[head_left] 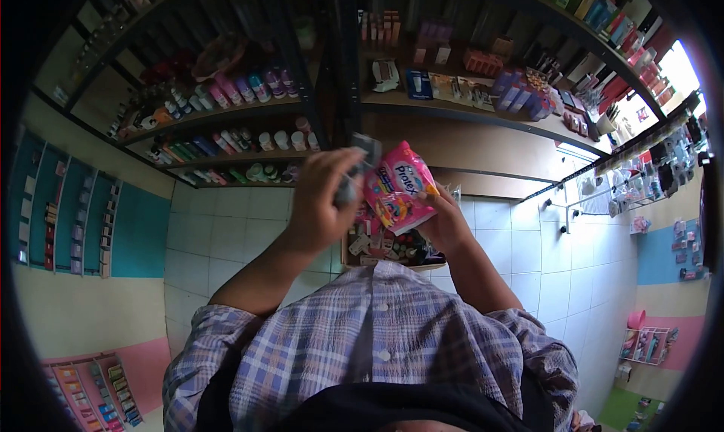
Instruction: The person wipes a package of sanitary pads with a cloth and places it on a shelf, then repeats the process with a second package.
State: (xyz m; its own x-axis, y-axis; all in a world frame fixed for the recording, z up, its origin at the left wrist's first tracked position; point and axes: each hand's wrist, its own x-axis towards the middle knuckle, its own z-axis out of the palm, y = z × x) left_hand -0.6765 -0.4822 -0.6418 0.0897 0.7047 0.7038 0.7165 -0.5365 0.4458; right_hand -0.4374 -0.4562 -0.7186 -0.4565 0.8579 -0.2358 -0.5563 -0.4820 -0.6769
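Pink packet [397, 183], pinched lower right by the right hand [446, 219]; blurred grey item [368, 150], gripped by the left hand [323, 197], just leftward.

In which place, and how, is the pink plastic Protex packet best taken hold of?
Grip the pink plastic Protex packet at its lower right edge, coming from the right, as the right hand does. It looks flat and soft, tilted with its printed front upward, so a light pinch, thumb over the front, should probably suit it.
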